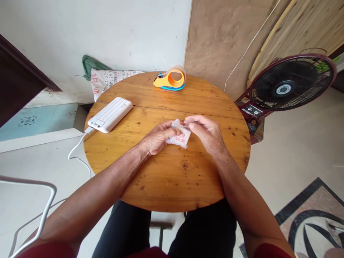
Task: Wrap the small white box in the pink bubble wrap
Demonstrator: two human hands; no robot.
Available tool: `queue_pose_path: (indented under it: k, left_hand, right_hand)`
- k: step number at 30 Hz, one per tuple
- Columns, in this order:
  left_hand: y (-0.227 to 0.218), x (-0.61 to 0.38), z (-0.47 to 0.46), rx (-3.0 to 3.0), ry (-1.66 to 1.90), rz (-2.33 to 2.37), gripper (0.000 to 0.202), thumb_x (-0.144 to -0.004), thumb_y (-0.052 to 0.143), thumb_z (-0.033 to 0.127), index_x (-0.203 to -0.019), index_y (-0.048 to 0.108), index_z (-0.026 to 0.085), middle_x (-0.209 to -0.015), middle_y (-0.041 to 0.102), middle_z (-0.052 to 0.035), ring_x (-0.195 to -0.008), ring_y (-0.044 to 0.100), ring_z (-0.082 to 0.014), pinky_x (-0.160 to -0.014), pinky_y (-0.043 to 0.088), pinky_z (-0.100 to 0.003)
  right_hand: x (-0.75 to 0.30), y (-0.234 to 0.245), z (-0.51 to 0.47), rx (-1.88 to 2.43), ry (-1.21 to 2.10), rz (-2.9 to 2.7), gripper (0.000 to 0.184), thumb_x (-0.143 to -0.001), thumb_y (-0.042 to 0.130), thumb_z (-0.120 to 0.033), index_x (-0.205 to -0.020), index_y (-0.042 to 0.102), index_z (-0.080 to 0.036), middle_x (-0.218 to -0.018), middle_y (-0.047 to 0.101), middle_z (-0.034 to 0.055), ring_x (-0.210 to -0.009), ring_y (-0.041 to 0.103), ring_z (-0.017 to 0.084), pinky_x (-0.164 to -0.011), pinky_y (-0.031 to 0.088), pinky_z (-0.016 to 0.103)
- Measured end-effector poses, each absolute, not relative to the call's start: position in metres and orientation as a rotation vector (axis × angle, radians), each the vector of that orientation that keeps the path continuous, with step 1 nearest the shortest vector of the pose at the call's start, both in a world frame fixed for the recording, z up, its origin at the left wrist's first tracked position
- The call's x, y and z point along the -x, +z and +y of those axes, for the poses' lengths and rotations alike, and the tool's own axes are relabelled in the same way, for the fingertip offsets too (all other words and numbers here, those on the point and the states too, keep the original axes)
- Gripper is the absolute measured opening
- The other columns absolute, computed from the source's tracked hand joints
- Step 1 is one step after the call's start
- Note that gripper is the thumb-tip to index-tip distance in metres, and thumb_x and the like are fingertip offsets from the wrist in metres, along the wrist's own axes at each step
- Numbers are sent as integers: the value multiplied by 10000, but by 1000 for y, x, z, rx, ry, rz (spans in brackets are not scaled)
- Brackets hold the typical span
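Gripping the near work is the left hand [158, 139], its thumb pressed flat on the face of a small packet [184, 139] and its fingers tucked underneath. The packet, which has red print and a loose, clear plastic wrap, is held over the middle of the round wooden table [172, 186], between the two hands. Whether its underside touches the wood cannot be determined.

The right hand [206, 133] has its thumb and fingertips brought together at the packet's upper right corner. Whether they pinch the plastic or merely touch it cannot be confirmed at this viewing angle.

Assessment of handling: the left hold appears adequate. Thumb pressure should be firm enough to prevent twisting, yet light enough not to crush the contents. The right fingertips would do best to take only the loose film at the edge, working in small, even movements, low over the wood so that anything slipping out lands safely.

Surroundings: a tape dispenser [164, 82] stands at the far edge; a white power bank [111, 114] with its cable [77, 147] lies to the left, well apart from the hands.
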State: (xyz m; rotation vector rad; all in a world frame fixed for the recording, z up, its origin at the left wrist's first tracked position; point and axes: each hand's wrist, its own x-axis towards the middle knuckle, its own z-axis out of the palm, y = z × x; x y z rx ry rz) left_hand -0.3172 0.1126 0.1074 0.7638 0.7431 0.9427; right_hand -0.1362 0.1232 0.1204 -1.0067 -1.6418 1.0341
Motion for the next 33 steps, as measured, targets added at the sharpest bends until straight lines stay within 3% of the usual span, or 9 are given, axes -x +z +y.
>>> queue_pose_path:
  k: [16, 33]
  left_hand:
    - [111, 317, 109, -792, 909, 663, 450, -625, 766, 147, -1067, 687, 150, -930, 706, -30, -799, 636, -165, -786, 510, -330]
    - [101, 314, 111, -810, 1000, 730, 391, -633, 833, 203, -998, 704, 142, -888, 721, -29, -770, 660, -151, -786, 494, -306]
  right_hand:
    - [135, 120, 126, 1017, 746, -1637, 119, -871, 644, -245, -830, 754, -223, -798, 752, -18, -757, 692, 151, -760, 547, 295]
    - [144, 121, 115, 1076, 640, -1708, 114, -855, 648, -219, -828, 759, -214, -829, 775, -11, -770, 721, 154, -735, 564, 268]
